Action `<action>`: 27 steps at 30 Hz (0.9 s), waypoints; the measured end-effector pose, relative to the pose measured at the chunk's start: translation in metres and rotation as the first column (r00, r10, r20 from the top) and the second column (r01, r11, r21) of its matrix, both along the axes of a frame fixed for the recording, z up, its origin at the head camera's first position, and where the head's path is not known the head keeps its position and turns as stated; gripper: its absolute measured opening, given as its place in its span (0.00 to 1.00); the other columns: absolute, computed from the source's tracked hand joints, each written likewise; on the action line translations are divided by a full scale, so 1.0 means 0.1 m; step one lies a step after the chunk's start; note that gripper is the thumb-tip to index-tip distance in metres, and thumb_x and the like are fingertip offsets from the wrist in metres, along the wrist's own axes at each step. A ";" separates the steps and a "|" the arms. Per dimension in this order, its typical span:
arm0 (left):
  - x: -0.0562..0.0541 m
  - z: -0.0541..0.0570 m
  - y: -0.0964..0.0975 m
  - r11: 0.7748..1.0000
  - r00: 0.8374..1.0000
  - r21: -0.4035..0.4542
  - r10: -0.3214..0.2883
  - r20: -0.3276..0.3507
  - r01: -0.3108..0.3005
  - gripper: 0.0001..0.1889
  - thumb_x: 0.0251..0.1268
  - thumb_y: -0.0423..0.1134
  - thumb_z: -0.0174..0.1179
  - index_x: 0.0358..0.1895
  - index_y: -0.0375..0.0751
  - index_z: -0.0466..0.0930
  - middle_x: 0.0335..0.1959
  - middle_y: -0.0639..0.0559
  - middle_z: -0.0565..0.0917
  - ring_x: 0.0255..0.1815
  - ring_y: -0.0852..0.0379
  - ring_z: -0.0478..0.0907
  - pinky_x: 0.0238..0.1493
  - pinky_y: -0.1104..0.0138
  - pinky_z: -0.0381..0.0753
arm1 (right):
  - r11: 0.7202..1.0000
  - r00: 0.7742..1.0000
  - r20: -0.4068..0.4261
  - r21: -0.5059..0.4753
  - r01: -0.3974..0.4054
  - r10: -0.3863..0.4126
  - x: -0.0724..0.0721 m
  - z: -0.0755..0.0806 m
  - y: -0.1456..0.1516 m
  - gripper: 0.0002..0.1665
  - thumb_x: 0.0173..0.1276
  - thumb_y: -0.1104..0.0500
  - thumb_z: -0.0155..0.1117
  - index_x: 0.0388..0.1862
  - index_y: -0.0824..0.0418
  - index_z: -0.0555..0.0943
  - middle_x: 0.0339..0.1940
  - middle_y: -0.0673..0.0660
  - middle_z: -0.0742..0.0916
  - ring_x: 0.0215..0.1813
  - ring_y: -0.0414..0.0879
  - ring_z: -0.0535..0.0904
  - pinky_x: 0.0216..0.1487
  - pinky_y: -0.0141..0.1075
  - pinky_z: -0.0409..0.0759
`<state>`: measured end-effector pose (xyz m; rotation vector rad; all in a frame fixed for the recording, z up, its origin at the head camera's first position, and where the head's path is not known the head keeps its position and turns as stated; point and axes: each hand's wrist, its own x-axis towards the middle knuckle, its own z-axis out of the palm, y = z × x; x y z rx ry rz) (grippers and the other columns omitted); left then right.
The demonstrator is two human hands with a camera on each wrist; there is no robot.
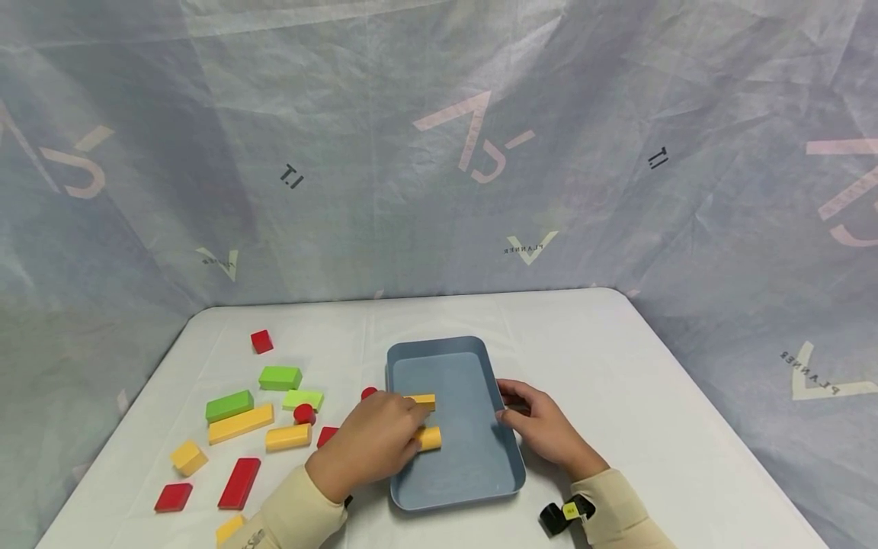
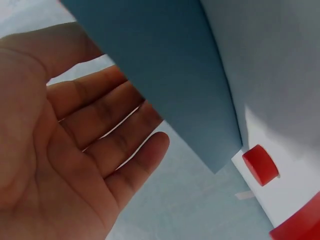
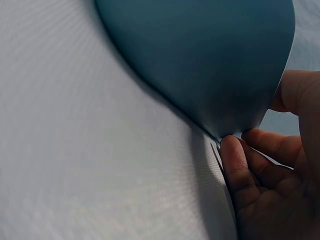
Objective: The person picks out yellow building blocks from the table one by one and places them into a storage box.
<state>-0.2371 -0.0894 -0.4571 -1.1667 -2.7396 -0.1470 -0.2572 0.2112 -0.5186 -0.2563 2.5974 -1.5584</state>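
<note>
A blue-grey tray (image 1: 453, 476) lies in front of me on the table. My left hand (image 1: 380, 438) reaches over its left wall, its fingertips hidden behind that wall in the left wrist view. Inside the tray, a yellow rectangular block (image 1: 424, 399) shows just beyond the index finger. A yellow cylinder (image 1: 430, 438) sticks out between that finger and the thumb; I cannot tell whether they pinch it. With my right hand (image 1: 542, 427) I hold the tray's right wall, thumb at the rim and other fingertips low against the outside in the right wrist view.
Left of the tray lie several loose blocks: green bricks (image 1: 280, 378), a long yellow bar (image 1: 241, 424), another yellow cylinder (image 1: 288, 438), a red bar (image 1: 239, 483) and a red disc (image 1: 305, 414). A red cube (image 1: 261, 341) sits farther back on the white table (image 1: 617, 358). Printed grey cloth (image 1: 439, 152) surrounds it.
</note>
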 end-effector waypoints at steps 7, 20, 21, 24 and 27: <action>0.00 0.06 -0.08 0.999 0.998 0.020 0.036 -0.047 -0.036 0.14 0.63 0.44 0.72 0.50 0.46 0.88 0.43 0.57 0.89 0.41 0.56 0.85 0.44 0.59 0.82 | 1.000 1.000 -0.001 -0.007 -0.005 0.005 0.01 -0.01 0.00 0.33 0.70 0.60 0.68 0.73 0.57 0.74 0.64 0.56 0.84 0.63 0.49 0.82 0.62 0.40 0.80; -0.08 0.29 -0.35 0.988 0.978 0.041 0.152 -0.139 -0.148 0.13 0.60 0.43 0.73 0.47 0.45 0.88 0.39 0.56 0.89 0.37 0.56 0.84 0.41 0.58 0.81 | 1.000 1.000 -0.003 0.001 -0.003 0.003 -0.01 -0.01 0.01 0.33 0.69 0.58 0.68 0.73 0.58 0.74 0.64 0.56 0.84 0.63 0.49 0.82 0.64 0.46 0.79; -0.08 0.31 -0.37 0.987 0.977 0.046 0.159 -0.143 -0.154 0.13 0.59 0.43 0.73 0.46 0.45 0.88 0.38 0.56 0.89 0.36 0.56 0.84 0.40 0.58 0.81 | 1.000 1.000 -0.002 0.004 -0.002 0.002 -0.02 -0.01 0.01 0.33 0.69 0.58 0.68 0.73 0.58 0.74 0.64 0.56 0.84 0.63 0.49 0.82 0.64 0.46 0.79; -0.09 0.35 -0.43 0.982 0.973 0.062 0.185 -0.136 -0.178 0.13 0.60 0.44 0.73 0.46 0.45 0.88 0.39 0.55 0.89 0.38 0.56 0.84 0.42 0.57 0.82 | 1.000 1.000 -0.002 0.008 -0.003 0.003 -0.02 0.00 0.00 0.34 0.69 0.59 0.68 0.74 0.58 0.74 0.65 0.56 0.84 0.64 0.49 0.81 0.64 0.45 0.79; -0.10 0.39 -0.48 0.974 0.968 0.057 0.224 -0.112 -0.219 0.16 0.60 0.45 0.73 0.50 0.44 0.89 0.43 0.54 0.90 0.42 0.54 0.86 0.45 0.56 0.83 | 1.000 1.000 0.001 0.012 -0.002 0.002 -0.01 0.00 0.00 0.34 0.69 0.58 0.68 0.74 0.59 0.74 0.65 0.56 0.84 0.64 0.50 0.81 0.64 0.44 0.79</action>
